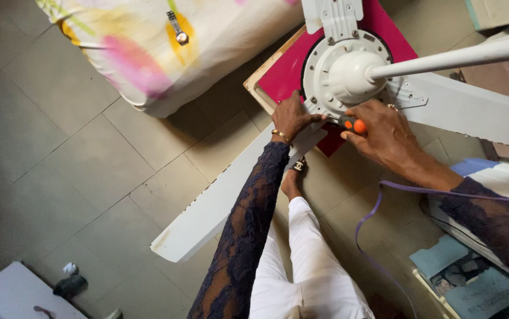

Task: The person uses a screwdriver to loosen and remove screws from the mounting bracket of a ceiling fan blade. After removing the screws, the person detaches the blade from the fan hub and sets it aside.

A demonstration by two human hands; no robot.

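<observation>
A white ceiling fan lies on a magenta board [287, 74]. Its round motor housing [347, 74] faces up, and a white rod [455, 56] runs off to the right. My left hand [293, 116] presses on the bracket where a long white blade [225, 195] joins the housing. My right hand [384, 133] grips an orange-handled screwdriver [355, 124], its tip pointing at that same joint. Another blade [479, 109] extends right. My foot [293, 180] rests under the left blade.
A large pale bag with coloured patches [160, 47] lies at the top, a wristwatch [178, 29] on it. A purple cord [372, 207] loops by my right arm. A box of items [467, 277] sits lower right, a white board [12, 292] lower left.
</observation>
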